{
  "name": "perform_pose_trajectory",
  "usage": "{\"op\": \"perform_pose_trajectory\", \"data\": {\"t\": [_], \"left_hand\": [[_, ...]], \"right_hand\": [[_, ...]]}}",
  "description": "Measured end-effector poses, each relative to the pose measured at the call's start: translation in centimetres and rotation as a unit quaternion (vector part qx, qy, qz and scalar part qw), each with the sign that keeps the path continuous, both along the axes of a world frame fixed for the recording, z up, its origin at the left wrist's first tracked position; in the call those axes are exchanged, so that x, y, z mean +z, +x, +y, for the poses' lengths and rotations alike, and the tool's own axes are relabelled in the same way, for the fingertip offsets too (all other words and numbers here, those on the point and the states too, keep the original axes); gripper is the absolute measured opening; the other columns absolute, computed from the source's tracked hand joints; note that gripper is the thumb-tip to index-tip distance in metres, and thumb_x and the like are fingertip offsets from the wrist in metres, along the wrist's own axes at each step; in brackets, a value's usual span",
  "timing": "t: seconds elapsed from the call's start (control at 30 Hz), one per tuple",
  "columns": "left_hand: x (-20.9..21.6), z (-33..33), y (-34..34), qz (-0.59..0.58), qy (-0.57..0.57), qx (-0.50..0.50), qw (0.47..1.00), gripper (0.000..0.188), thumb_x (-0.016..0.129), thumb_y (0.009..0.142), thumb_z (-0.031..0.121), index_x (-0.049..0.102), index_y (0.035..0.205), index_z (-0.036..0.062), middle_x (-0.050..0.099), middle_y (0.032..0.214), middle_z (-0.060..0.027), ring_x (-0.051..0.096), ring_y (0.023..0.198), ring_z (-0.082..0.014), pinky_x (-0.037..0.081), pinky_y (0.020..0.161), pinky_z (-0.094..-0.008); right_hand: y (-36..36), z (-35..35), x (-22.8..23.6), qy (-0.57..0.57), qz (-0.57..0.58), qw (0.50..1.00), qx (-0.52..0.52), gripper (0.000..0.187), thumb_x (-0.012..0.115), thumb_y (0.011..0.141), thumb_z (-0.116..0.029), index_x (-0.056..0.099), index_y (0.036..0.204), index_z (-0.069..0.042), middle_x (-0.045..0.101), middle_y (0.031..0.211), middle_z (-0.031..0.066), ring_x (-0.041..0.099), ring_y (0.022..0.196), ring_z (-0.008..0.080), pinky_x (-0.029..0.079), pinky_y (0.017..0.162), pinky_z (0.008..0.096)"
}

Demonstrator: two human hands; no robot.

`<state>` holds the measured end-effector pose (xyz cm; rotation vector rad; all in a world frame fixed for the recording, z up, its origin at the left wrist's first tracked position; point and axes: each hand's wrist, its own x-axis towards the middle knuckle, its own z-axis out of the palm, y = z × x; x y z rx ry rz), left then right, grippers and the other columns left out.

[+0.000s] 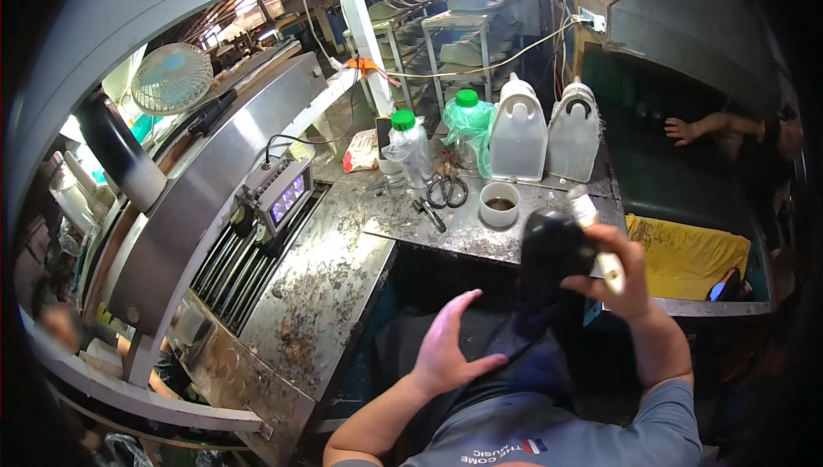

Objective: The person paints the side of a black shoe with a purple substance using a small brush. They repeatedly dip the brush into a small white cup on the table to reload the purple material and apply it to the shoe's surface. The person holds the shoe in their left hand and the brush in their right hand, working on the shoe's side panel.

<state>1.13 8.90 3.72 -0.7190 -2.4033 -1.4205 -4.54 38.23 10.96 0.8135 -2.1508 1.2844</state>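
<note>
My right hand [627,283] is closed round a brush [609,272] with a pale handle, its head pointing up and away. Its fingers also grip the edge of a glossy black shoe-like piece [549,248], which is slightly blurred and hangs over my lap. To the left of that piece, my left hand [450,343] is held in the air, thumb and fingers apart, with nothing in it. A white cup [499,205] of dark liquid stands on the stained metal bench [343,253], just beyond the black piece.
Scissors [447,191], green-capped bottles [413,150] and two white jugs [518,128] stand or lie along the bench. A lamp [287,197] hangs over rollers at left. Yellow cloth [686,253] lies at right, below a co-worker's hand [681,131]. A fan [171,79] is behind.
</note>
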Motion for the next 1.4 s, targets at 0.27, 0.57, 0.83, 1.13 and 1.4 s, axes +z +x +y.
{"op": "perform_pose_trajectory", "data": {"t": [0.27, 0.57, 0.83, 1.13, 1.4], "left_hand": [[-3.3, 2.7, 2.3, -0.133, 0.119, 0.182, 0.967, 0.085, 0.095, 0.068, 0.029, 0.049, 0.134, 0.0024, 0.068, 0.117, -0.0158, 0.069, 0.108, -0.0279, 0.055, 0.092, -0.0391], [-7.2, -1.7, 3.5, -0.225, 0.32, 0.058, 0.919, 0.086, 0.091, 0.074, 0.009, 0.042, 0.144, 0.0031, 0.059, 0.133, -0.0106, 0.058, 0.125, -0.022, 0.046, 0.107, -0.0376], [-10.3, -4.3, 5.3, -0.422, 0.568, -0.042, 0.705, 0.083, 0.089, 0.068, -0.002, 0.048, 0.14, 0.0024, 0.065, 0.126, -0.0115, 0.065, 0.116, -0.0235, 0.052, 0.101, -0.0398], [-12.2, -6.0, 7.4, -0.503, 0.583, -0.029, 0.638, 0.08, 0.083, 0.074, 0.023, 0.05, 0.142, -0.002, 0.062, 0.135, -0.0159, 0.061, 0.125, -0.0294, 0.045, 0.112, -0.0447], [-7.8, -4.6, 5.8, -0.427, 0.568, -0.019, 0.703, 0.095, 0.077, 0.081, 0.054, 0.039, 0.149, -0.0009, 0.059, 0.135, -0.0215, 0.063, 0.121, -0.0312, 0.049, 0.107, -0.0473]], "right_hand": [[-0.3, -10.3, -1.2, 0.089, 0.16, 0.981, 0.069, 0.056, 0.091, 0.068, -0.032, 0.067, 0.109, -0.004, 0.071, 0.078, 0.0101, 0.073, 0.067, 0.0256, 0.057, 0.059, 0.0339], [-2.7, -11.9, -1.5, 0.096, 0.034, 0.989, 0.103, 0.052, 0.091, 0.071, -0.032, 0.067, 0.11, -0.009, 0.068, 0.076, 0.0087, 0.07, 0.064, 0.0228, 0.055, 0.059, 0.0339], [-8.5, -7.7, -2.9, 0.04, -0.104, 0.993, 0.031, 0.028, 0.068, 0.098, -0.022, 0.068, 0.114, 0.001, 0.072, 0.095, 0.0111, 0.067, 0.081, 0.0133, 0.051, 0.072, 0.0268], [-15.9, -5.0, -3.1, 0.097, -0.208, 0.972, -0.053, 0.019, 0.075, 0.092, -0.015, 0.075, 0.102, 0.001, 0.075, 0.091, 0.0057, 0.065, 0.081, 0.0089, 0.052, 0.075, 0.0267], [-22.5, -5.6, -5.9, 0.25, -0.159, 0.949, -0.107, 0.023, 0.077, 0.082, -0.025, 0.078, 0.099, -0.009, 0.076, 0.092, 0.0115, 0.073, 0.084, 0.026, 0.057, 0.081, 0.037]]}}
